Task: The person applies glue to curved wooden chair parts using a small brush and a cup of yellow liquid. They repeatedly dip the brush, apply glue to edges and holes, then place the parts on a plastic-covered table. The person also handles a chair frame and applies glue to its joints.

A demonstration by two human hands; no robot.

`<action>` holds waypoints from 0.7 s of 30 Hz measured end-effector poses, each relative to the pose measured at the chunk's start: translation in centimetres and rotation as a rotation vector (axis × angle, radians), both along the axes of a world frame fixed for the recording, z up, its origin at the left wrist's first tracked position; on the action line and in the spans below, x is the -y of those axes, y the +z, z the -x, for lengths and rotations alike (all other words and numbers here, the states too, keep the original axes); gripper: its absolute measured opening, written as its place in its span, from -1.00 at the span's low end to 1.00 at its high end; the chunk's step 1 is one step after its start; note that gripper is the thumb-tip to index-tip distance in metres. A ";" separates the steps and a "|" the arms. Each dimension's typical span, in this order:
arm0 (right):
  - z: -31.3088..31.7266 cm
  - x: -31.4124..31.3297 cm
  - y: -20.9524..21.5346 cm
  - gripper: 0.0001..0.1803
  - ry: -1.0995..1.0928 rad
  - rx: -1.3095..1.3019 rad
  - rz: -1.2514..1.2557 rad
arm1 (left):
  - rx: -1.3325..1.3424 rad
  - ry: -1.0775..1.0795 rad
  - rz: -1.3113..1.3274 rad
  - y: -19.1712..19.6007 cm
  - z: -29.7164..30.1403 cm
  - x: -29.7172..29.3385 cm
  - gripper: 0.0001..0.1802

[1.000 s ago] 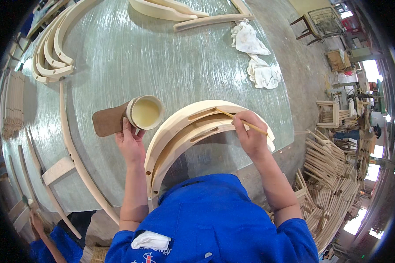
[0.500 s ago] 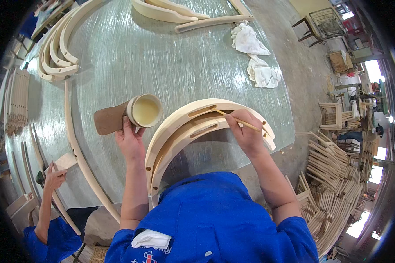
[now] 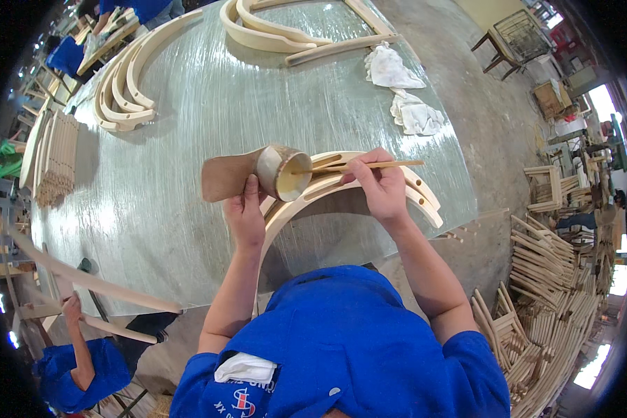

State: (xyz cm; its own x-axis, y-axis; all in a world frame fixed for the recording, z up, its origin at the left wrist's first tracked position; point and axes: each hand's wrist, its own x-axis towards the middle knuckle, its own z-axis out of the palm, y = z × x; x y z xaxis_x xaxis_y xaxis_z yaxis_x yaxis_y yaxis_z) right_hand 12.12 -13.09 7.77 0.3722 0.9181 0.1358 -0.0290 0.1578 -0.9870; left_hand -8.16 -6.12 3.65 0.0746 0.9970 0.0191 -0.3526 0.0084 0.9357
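A: Container status?

B: The left hand (image 3: 244,209) grasps a round cup (image 3: 283,171), tilted on its side with the mouth toward the right hand. Inside: a pale cream liquid. A flat brown paddle-shaped handle (image 3: 228,175) projects from it to the left.

A: Right hand?

B: The right hand (image 3: 381,187) is clenched on a thin wooden stick (image 3: 369,166); its far tip sits inside the cup mouth.

A: Material under the hands?

B: A curved pale-wood frame (image 3: 369,182), arch-shaped, with round holes along its right end. It lies on the counter (image 3: 209,97), whose surface is glossy grey-green and streaked.

A: Surroundings?

B: More curved wood parts (image 3: 122,87) at the counter's left, two white rags (image 3: 404,90) at the far right, stacked chair frames (image 3: 543,279) on the floor. Another person's hand (image 3: 71,310) holds a long rail (image 3: 83,279) at lower left.
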 end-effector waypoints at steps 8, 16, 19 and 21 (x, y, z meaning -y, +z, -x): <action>-0.9 1.1 -1.7 -0.84 -0.019 -0.300 0.085 | 0.083 -0.007 0.077 0.0 -0.6 1.6 -0.76; -1.7 2.7 -1.9 -0.92 0.050 -0.620 0.177 | 0.276 -0.079 0.306 -1.1 -1.0 2.7 -0.76; -1.7 2.9 -2.0 -0.94 0.031 -0.605 0.144 | 0.253 -0.091 0.358 -1.2 -1.2 2.9 -0.75; -1.8 3.1 -2.6 -0.93 -0.008 -0.654 0.177 | 0.218 -0.118 0.346 -1.6 -1.3 2.8 -0.75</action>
